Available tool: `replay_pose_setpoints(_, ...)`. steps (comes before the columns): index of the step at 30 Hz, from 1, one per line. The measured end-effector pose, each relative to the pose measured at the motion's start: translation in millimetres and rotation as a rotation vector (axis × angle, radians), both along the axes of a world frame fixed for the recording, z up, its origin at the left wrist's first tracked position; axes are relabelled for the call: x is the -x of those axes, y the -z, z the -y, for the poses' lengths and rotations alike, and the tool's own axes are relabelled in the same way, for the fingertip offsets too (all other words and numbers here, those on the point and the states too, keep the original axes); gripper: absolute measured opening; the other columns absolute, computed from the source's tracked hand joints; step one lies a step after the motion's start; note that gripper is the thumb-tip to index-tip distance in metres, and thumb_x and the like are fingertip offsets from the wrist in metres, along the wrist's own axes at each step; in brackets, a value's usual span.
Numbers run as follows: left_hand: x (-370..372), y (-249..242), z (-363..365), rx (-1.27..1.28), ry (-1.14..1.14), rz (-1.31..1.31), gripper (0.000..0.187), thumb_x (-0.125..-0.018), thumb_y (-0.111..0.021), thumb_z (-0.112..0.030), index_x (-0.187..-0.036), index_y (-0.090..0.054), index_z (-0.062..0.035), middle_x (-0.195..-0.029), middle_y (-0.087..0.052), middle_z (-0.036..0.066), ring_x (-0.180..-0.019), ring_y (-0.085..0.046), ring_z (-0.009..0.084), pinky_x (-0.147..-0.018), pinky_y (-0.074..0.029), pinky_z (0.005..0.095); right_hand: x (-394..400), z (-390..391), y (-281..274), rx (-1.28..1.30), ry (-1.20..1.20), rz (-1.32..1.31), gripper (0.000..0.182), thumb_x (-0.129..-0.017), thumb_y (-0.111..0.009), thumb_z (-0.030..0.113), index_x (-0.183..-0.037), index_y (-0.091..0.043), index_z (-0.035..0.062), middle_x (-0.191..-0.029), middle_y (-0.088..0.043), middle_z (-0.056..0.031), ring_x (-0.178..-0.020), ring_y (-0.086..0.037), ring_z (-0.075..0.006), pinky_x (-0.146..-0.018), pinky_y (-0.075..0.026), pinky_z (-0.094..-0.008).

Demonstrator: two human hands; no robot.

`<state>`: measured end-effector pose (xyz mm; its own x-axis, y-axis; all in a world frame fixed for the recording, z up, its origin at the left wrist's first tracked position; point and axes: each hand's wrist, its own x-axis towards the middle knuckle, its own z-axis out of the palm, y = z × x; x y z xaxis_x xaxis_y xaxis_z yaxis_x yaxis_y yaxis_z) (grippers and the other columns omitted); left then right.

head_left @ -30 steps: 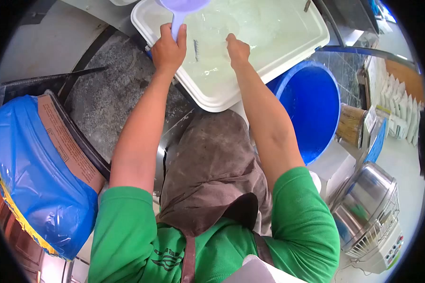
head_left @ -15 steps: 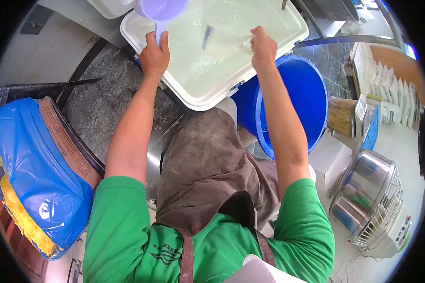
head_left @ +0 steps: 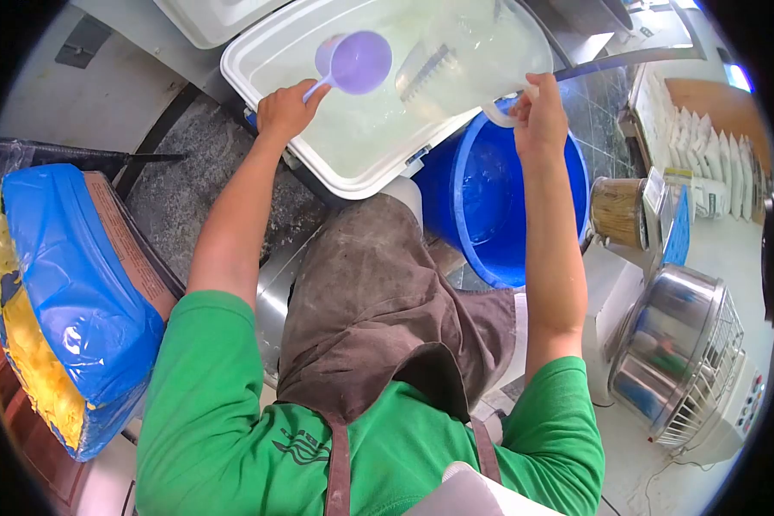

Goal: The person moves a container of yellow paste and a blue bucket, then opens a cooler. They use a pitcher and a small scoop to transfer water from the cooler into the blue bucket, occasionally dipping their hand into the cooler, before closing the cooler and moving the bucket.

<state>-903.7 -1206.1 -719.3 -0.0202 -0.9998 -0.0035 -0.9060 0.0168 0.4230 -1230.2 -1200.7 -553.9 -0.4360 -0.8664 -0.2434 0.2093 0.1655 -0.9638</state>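
My left hand (head_left: 285,112) is closed around the handle of a purple plastic scoop (head_left: 365,64). The scoop's cup is over a white cooler box (head_left: 357,186) that holds pale, cloudy liquid (head_left: 340,142). In my right hand (head_left: 542,119) is the handle of a clear measuring jug (head_left: 469,64) with dark markings on its side. The jug is tilted above the right part of the cooler box, its mouth toward the far side. Below the jug's handle and beside the cooler box stands a blue bucket (head_left: 463,202).
A blue plastic-wrapped block with yellow contents (head_left: 86,284) is at the left. To the right, a counter (head_left: 731,249) carries a steel mixer bowl (head_left: 666,340), a container of thin sticks (head_left: 617,212) and several white packets (head_left: 718,155). A white lid (head_left: 206,21) stands behind the cooler box.
The measuring jug has come up out of the liquid and moved right with my right hand. My left hand has swung the scoop rightward over the cooler box.
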Motion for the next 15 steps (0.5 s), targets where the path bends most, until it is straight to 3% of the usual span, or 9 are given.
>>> replay_pose_setpoints(5, -0.3, -3.2, -0.3, -0.062, 0.101, 0.080, 0.045, -0.092, -0.046, -0.058, -0.108, -0.069, -0.0231, -0.085, -0.070, 0.014, -0.084, -0.067, 0.0353, -0.073, -0.052, 0.0469, 9.5, -17.0, 13.1, -0.023, 0.024, -0.008, 0.022, -0.076, -0.066, 0.024, -0.070, -0.057, 0.0044, -0.061, -0.045, -0.0020, -0.054, -0.038, -0.0110, -0.053, -0.029, -0.0278)
replay_pose_setpoints(7, 2.1, -8.6, 1.3, -0.101, 0.132, 0.105, 0.045, -0.092, -0.048, -0.058, -0.109, -0.069, -0.0227, -0.088, -0.070, 0.016, -0.087, -0.067, 0.0358, -0.076, -0.052, 0.0464, 11.4, -23.2, 15.3, 0.010, 0.009, -0.088, 0.027, -0.078, -0.066, 0.026, -0.065, -0.053, 0.0071, -0.058, -0.044, -0.0038, -0.052, -0.040, -0.0137, -0.055, -0.034, -0.0304)
replay_pose_setpoints(9, 6.1, -12.5, -0.4, -0.190, 0.292, 0.145, 0.043, -0.092, -0.048, -0.056, -0.104, -0.069, -0.0200, -0.088, -0.070, 0.015, -0.087, -0.066, 0.0359, -0.076, -0.052, 0.0470, 14.5, -28.3, 15.6, 0.009, -0.013, -0.083, 0.027, -0.079, -0.065, 0.027, -0.065, -0.053, 0.0068, -0.058, -0.044, -0.0038, -0.053, -0.040, -0.0138, -0.055, -0.034, -0.0300)
replay_pose_setpoints(13, 18.8, 27.5, 3.3, -0.234, 0.580, 0.296, 0.037, -0.091, -0.053, -0.046, -0.101, -0.069, -0.0137, -0.090, -0.069, 0.016, -0.089, -0.066, 0.0360, -0.077, -0.051, 0.0468, 18.4, -32.1, 15.7, 0.011, -0.062, -0.114, 0.029, -0.082, -0.063, 0.028, -0.066, -0.053, 0.0057, -0.058, -0.042, -0.0034, -0.054, -0.040, -0.0139, -0.056, -0.034, -0.0293)
replay_pose_setpoints(14, 31.0, 22.1, -0.2, -0.319, 0.607, 0.378, 0.032, -0.090, -0.056, -0.036, -0.096, -0.070, -0.0074, -0.093, -0.070, 0.013, -0.089, -0.068, 0.0311, -0.078, -0.053, 0.0442, 19.4, -32.9, 17.1, 0.014, -0.074, -0.111, 0.029, -0.082, -0.063, 0.028, -0.066, -0.053, 0.0057, -0.058, -0.042, -0.0034, -0.054, -0.040, -0.0139, -0.056, -0.034, -0.0293)
replay_pose_setpoints(15, 40.2, 25.0, -3.9, -0.322, 0.595, 0.379, 0.032, -0.090, -0.056, -0.036, -0.096, -0.070, -0.0074, -0.093, -0.070, 0.013, -0.089, -0.068, 0.0311, -0.078, -0.053, 0.0442, 21.7, -33.9, 18.9, 0.029, -0.068, -0.085, 0.027, -0.082, -0.063, 0.026, -0.067, -0.056, 0.0045, -0.060, -0.044, -0.0025, -0.055, -0.041, -0.0120, -0.054, -0.033, -0.0278)
